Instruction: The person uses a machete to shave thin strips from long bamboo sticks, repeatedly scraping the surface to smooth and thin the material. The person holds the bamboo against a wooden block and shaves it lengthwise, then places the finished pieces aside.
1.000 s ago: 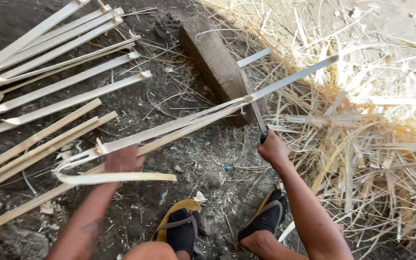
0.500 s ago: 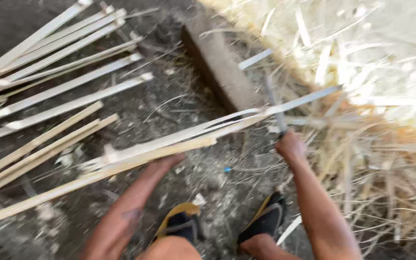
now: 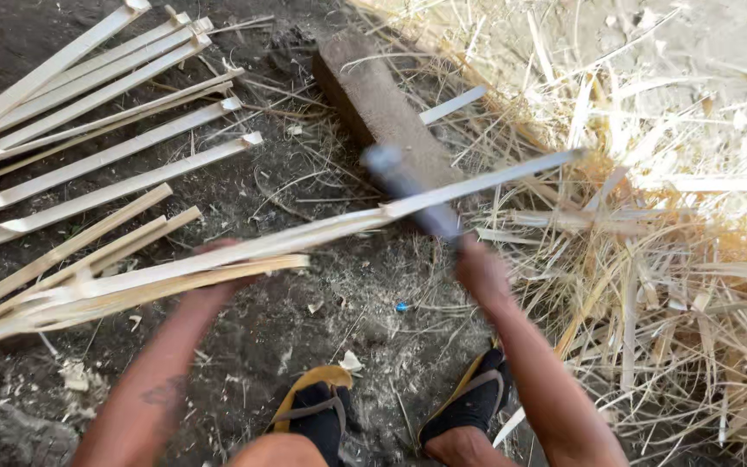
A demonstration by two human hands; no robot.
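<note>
My left hand grips a long pale bamboo strip that runs from lower left up to the right, over a heap of shavings. It splits into thinner slats near my left hand. My right hand is closed on the handle of a knife, whose blurred blade crosses the strip near its middle. Both hands are blurred by motion.
Several cut bamboo slats lie in rows on the dark earth at upper left. A brown wooden block lies beyond the strip. A big pile of straw-like shavings fills the right. My sandalled feet are at the bottom.
The knife blade has swung from upright on the right to leaning left across the strip. My left hand has slid right along the strip, and the loose curled sliver is gone from view.
</note>
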